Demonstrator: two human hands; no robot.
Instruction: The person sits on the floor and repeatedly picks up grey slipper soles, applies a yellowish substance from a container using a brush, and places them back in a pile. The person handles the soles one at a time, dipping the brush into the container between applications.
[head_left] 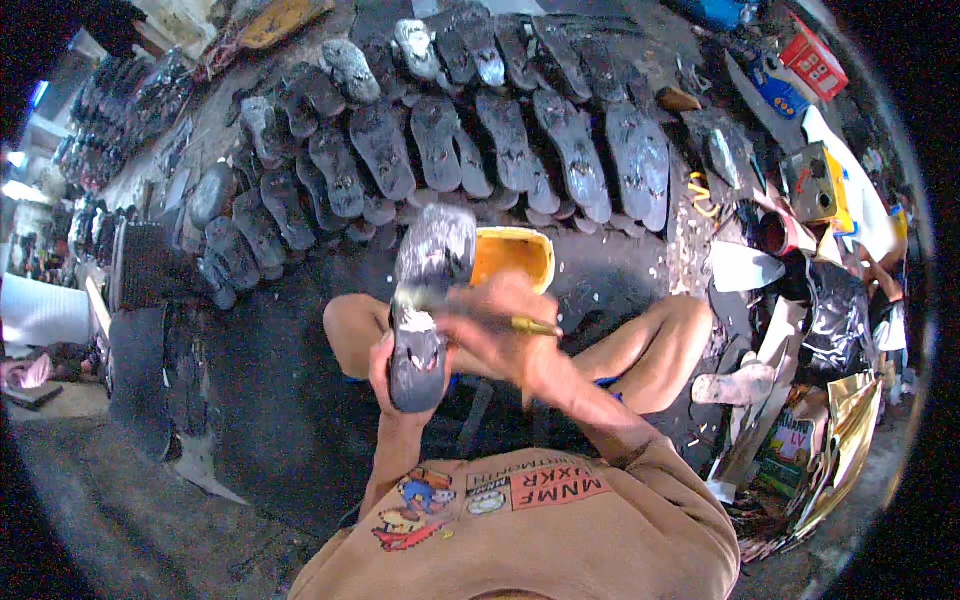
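A dark shoe sole (432, 250) stands tilted in front of me, its upper part glossy and its middle streaked whitish. My left hand (381, 372) grips its lower end, fingers closed around both sides. Across the middle of the sole my right hand (500, 325) is closed on a brush (537, 327), whose brass-coloured handle end sticks out to the right. Motion blurs that hand and the brush's tip, which appears to touch the sole. Just behind the right hand sits a yellow container (548, 262) with an orange-yellow inside; the hand covers its near edge.
Rows of dark soles (436, 140) curve across the floor beyond my knees. A dark mat (270, 400) lies to the left. At the right are a yellow box (822, 185), a red box (812, 58), a black plastic bag (838, 315), a loose pale sole (735, 385) and scraps.
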